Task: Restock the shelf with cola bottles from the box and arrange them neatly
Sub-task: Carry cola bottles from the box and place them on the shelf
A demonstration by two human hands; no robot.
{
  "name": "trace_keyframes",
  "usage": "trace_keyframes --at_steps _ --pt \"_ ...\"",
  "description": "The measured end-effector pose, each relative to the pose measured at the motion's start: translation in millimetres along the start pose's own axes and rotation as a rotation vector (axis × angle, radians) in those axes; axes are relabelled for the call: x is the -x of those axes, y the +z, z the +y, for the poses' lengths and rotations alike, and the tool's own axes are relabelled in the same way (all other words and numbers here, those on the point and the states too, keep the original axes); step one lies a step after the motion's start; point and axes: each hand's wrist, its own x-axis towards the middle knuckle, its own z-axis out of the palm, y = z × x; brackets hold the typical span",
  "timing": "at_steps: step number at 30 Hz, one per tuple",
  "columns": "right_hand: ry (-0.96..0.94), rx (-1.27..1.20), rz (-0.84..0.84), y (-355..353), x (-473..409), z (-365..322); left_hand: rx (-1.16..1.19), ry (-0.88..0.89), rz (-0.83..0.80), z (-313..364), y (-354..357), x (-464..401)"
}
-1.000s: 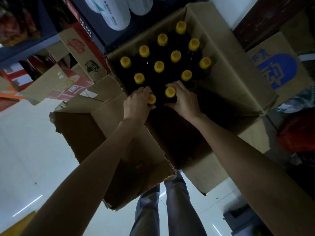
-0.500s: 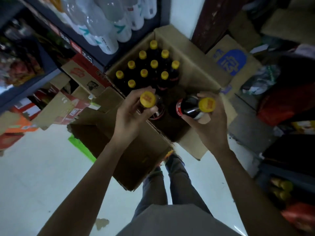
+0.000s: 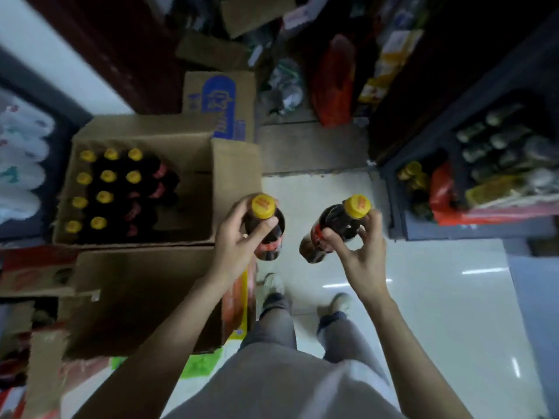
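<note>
Hands apart — left hand (image 3: 239, 237) gripping cola bottle (image 3: 267, 234), right hand (image 3: 360, 246) gripping second bottle (image 3: 332, 229)

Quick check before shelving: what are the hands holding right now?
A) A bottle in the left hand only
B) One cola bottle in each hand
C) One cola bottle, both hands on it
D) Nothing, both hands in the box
B: the left hand grips one yellow-capped cola bottle, and the right hand grips a second bottle, both clear of the box.

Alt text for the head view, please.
Each hand, left and right, grips a dark yellow-capped cola bottle (left, right) above a white tiled floor. An open cardboard box of similar bottles sits at left.
</note>
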Motion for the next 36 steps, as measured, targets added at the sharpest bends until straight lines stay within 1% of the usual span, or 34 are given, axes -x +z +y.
trace_keyframes --at_steps 4,7,12,16,18,20,23,25,32,36 --pt "0.055 -0.019 0.214 -83 33 33 -0.082 0.069 -0.153 14 86 4" --pt "0.074 0.001 0.322 -154 58 58 -0.138 0.123 -0.222 29 161 19" --pt "0.070 0.031 0.366 -289 101 87 -0.101 0.195 -0.334 75 297 56" --pt "0.010 0.129 0.343 -393 118 81 0.008 0.276 -0.366 126 383 83" --pt "-0.050 0.196 0.366 -442 116 69 0.050 0.339 -0.362 155 416 89" --pt "-0.124 0.236 0.442 -486 105 55 0.081 0.453 -0.319 186 446 87" --pt "-0.229 0.215 0.552 -542 78 31 0.115 0.654 -0.202 236 485 73" --pt "-0.309 0.188 0.589 -574 55 14 0.130 0.758 -0.153 266 510 61" --pt "-0.590 0.082 0.577 -667 -40 -49 0.164 1.082 -0.076 340 582 9" --pt "-0.721 0.077 0.576 -700 -84 -71 0.157 1.204 -0.043 364 617 -25"
